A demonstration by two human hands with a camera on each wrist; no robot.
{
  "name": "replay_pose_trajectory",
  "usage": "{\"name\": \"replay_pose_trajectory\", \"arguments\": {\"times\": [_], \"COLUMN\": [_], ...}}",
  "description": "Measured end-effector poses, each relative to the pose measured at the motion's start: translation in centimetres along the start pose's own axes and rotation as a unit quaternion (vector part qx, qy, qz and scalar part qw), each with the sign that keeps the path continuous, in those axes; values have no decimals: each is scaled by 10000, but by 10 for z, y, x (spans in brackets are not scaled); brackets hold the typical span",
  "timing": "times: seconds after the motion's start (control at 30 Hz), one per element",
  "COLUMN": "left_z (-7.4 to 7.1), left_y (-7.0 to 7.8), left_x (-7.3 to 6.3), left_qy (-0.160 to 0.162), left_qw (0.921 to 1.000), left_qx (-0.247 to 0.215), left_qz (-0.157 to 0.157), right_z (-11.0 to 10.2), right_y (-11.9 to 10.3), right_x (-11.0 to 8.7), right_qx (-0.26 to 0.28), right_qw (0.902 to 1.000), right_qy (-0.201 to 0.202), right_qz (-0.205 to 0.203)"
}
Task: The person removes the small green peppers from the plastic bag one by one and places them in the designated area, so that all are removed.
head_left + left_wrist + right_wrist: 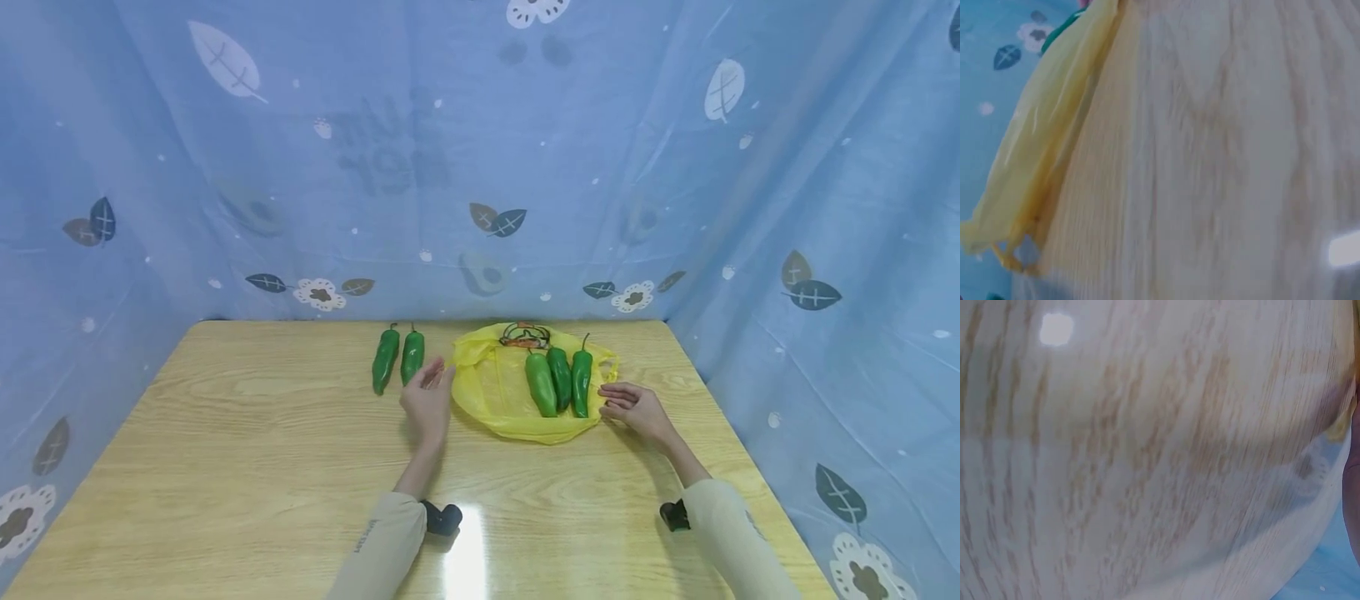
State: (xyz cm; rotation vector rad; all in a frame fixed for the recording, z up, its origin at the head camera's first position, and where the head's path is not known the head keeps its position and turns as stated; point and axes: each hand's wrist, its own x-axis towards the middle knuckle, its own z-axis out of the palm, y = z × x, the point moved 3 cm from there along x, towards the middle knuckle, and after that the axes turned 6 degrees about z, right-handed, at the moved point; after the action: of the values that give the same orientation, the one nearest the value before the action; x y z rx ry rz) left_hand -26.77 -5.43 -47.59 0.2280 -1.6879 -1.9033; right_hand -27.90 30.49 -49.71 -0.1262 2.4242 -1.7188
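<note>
Fingers loosely bent and grasping nothing that I can make out, the left hand (427, 408) and right hand (637, 408) flank a thin yellow plastic bag (487, 398) on the pale wood-grain bench (262, 458); whether either touches it, I cannot tell. Only my head view shows three glossy, tapered green peppers (560, 379) whole but for tips hidden by the bag's front edge, and two matching green peppers (386, 362) near the left hand. My left wrist view adds the bag's side and looped handle (1009, 260); the right wrist's shows mostly wood grain.

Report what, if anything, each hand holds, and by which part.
Cannot tell: the left hand and right hand are near opposite edges of the rounded yellow plastic bag.
</note>
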Motion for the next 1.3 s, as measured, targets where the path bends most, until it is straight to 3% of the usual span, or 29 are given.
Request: {"name": "replay_pose_trajectory", "arguments": {"times": [0.3, 0.53, 1.0, 1.3], "left_z": [33, 68, 105, 117], "left_y": [0, -3, -17, -22], "left_x": [-20, -38, -58, -62], "left_qy": [-159, -512, -395, -883], "left_qw": [9991, 9969, 9968, 9931], "left_qx": [-323, -590, -312, 469], "left_qz": [218, -93, -621, -616], "right_z": [1, 0, 1, 2], "right_y": [0, 5, 8, 4], "right_x": [1, 3, 2, 2], "right_qx": [107, 296, 324, 298], "right_qw": [9999, 9996, 9994, 9995], "right_qy": [52, 19, 84, 126], "right_qz": [92, 1, -25, 42]}}
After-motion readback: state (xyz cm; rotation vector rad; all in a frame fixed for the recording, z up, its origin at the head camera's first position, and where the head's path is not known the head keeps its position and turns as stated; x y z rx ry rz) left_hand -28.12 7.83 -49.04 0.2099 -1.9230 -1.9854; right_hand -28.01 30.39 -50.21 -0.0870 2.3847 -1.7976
